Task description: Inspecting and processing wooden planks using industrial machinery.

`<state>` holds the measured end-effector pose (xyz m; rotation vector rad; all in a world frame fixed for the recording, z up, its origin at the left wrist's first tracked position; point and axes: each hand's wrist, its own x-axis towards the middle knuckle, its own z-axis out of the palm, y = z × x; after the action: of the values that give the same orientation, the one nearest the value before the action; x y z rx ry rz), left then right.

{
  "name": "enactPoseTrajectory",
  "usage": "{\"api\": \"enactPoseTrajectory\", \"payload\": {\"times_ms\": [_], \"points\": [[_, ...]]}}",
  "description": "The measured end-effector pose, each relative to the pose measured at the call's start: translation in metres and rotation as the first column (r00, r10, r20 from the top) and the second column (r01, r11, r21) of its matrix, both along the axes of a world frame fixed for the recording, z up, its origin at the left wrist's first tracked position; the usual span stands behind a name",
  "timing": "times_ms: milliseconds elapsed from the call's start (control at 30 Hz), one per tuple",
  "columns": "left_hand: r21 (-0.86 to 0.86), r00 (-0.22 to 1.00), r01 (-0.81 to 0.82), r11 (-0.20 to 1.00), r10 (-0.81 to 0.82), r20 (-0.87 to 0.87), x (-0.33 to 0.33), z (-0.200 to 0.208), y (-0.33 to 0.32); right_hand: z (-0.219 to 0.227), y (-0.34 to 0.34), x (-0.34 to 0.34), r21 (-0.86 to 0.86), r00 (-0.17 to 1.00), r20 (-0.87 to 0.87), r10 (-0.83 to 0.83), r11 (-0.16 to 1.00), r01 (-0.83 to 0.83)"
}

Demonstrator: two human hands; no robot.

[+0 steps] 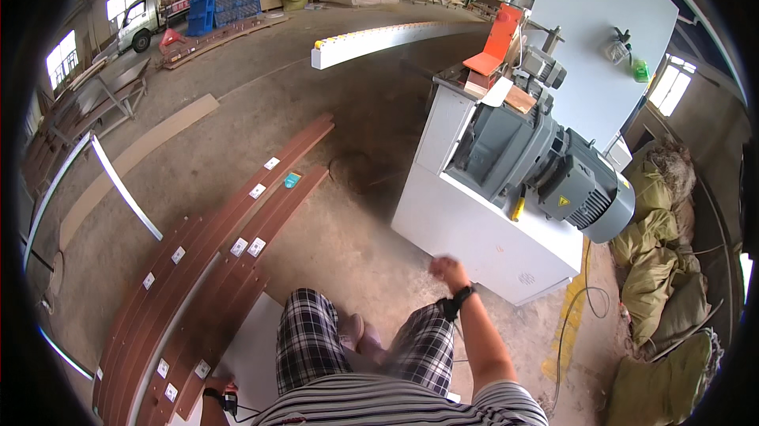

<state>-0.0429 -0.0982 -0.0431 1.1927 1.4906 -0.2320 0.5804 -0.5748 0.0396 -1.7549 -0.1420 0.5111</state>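
My right hand (449, 269) hovers over the floor in front of my right knee, a black band on its wrist. Its fingers are curled in and nothing shows in them. The white machine cabinet (482, 244) is nearest to it, apart from the hand. At the lower left, my left hand (219, 384) is down beside a stack of reddish-brown boards (182, 331), by the edge of a pale panel (251, 339). A black and red device sits at its wrist; its fingers are hidden. White labels and a small teal packet (292, 180) lie on the boards.
A grey motor with gearbox (585, 189) and an orange bracket (496, 40) top the cabinet. A long white beam (379, 40) extends behind. Stuffed sacks (652, 268) line the right, near a cable (560, 355) on the floor. Blue pallets (225, 5) and a truck (142, 21) stand far left.
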Motion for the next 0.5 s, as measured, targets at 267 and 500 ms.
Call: {"api": "enactPoseTrajectory", "payload": {"times_ms": [267,500], "points": [[0.021,0.989,-0.147,0.989,0.147,0.017,-0.024,-0.035,0.001,0.289,0.104,0.119,0.278,0.154,0.911,-0.382,0.847,0.454],[0.026,0.995,-0.093,0.995,0.092,0.031,-0.006,-0.032,-0.001,0.34,0.123,0.221,0.535,0.923,0.112,-0.368,0.805,0.256]]}}
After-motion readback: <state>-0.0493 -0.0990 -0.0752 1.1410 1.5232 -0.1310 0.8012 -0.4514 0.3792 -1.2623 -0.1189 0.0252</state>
